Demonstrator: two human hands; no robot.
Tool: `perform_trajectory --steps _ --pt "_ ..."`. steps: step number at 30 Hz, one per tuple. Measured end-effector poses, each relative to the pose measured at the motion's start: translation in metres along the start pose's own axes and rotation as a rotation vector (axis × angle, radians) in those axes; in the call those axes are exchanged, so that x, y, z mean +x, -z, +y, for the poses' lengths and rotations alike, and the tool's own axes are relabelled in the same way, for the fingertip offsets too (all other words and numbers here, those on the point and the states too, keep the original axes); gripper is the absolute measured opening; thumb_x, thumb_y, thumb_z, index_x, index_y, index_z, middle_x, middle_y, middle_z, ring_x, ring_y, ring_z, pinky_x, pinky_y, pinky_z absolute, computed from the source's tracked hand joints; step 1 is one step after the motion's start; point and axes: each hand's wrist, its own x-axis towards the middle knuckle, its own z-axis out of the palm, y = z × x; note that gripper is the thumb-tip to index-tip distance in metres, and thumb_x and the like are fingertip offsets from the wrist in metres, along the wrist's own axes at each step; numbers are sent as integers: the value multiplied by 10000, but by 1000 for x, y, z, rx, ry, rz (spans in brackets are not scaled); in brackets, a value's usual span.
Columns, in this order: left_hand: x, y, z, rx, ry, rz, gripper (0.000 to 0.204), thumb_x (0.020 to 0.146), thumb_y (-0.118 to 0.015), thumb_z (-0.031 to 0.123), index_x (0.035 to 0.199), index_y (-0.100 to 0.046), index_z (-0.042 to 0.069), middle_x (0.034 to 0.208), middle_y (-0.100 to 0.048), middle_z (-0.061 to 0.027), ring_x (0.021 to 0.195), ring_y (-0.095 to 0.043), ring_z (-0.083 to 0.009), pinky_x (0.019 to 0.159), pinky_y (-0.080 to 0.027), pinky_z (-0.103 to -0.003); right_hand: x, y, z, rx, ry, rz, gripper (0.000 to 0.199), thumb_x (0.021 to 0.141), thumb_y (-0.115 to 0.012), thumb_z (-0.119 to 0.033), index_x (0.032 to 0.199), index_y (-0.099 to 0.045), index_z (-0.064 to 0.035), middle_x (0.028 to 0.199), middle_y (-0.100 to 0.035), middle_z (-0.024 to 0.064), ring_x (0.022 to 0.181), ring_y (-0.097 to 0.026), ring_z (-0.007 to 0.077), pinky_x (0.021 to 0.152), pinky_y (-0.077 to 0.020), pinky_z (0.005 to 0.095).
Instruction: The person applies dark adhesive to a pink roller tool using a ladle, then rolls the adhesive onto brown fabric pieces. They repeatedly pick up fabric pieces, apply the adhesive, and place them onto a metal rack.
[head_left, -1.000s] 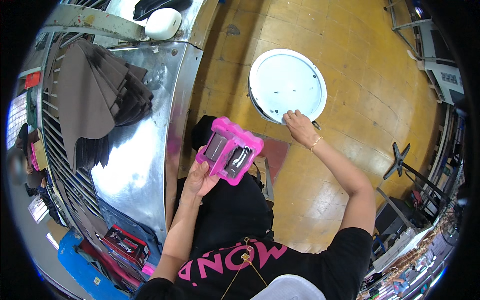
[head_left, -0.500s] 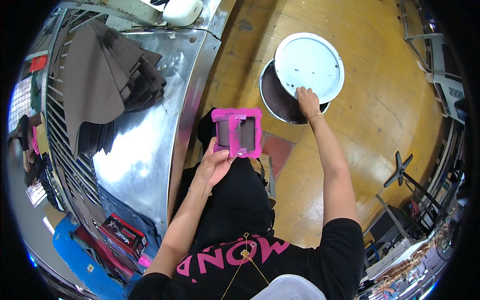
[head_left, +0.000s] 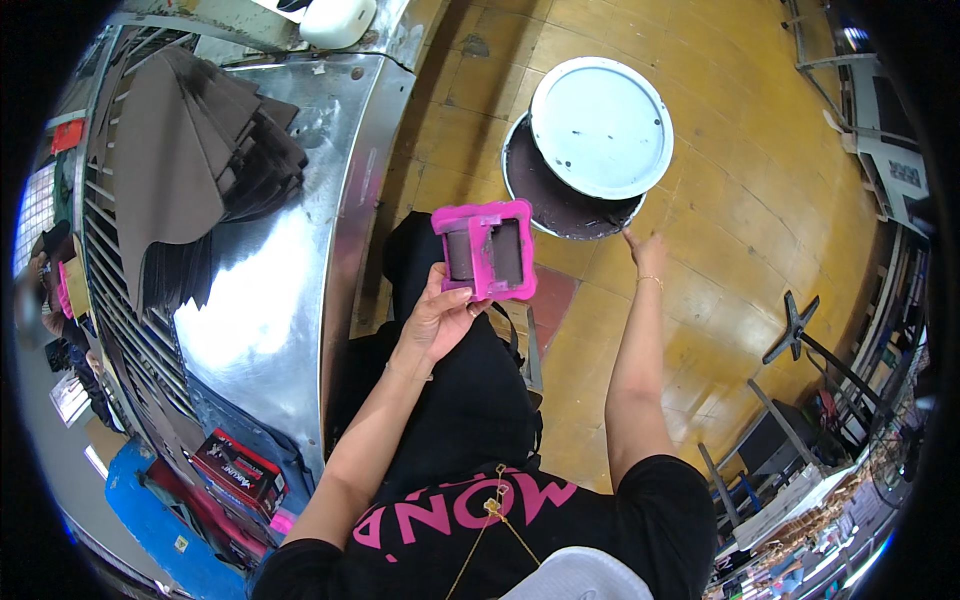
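My left hand (head_left: 440, 318) is closed on the near edge of a bright pink frame (head_left: 478, 250) with a wavy rim. Two dark brown pieces fill its openings, divided by a pink bar; the left one looks rounded. Over the floor ahead, my right hand (head_left: 647, 252) is beside the near right rim of a round bucket (head_left: 560, 205) that holds something dark brown. One finger points at the rim; whether it touches I cannot tell. Nothing shows in this hand. A round pale blue lid (head_left: 602, 125) lies askew across the bucket, leaving its near left part uncovered.
To my left is a shiny metal table (head_left: 260, 270) with a fanned stack of dark brown sheets (head_left: 175, 150). A red and black box (head_left: 238, 468) and a blue curved piece (head_left: 150, 525) are at lower left. A black star-shaped stand base (head_left: 793, 327) is at right.
My right hand has let go of the lid and drawn back toward me, to the bucket's near right rim. The pink frame stays in my left hand, slightly shifted and tilted.
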Motion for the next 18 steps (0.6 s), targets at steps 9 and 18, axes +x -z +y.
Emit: perform_trajectory --steps 9,18 --pt "-13 18 3 108 78 42 712 701 -728 103 1335 -406 139 1211 -531 -57 1127 -505 -210 942 -395 -392 -68 5 -57 393 270 77 330 907 -571 -271 1090 -648 -8 838 -690 164 761 -681 268 674 -519 380" --pt "-14 26 1 176 80 68 758 699 -716 68 1364 -355 110 1233 -512 -71 1115 -523 -208 926 -449 -342 -117 5 -66 53 839 278 295 900 -539 -202 1159 -618 -86 920 -632 77 793 -580 270 722 -480 411"
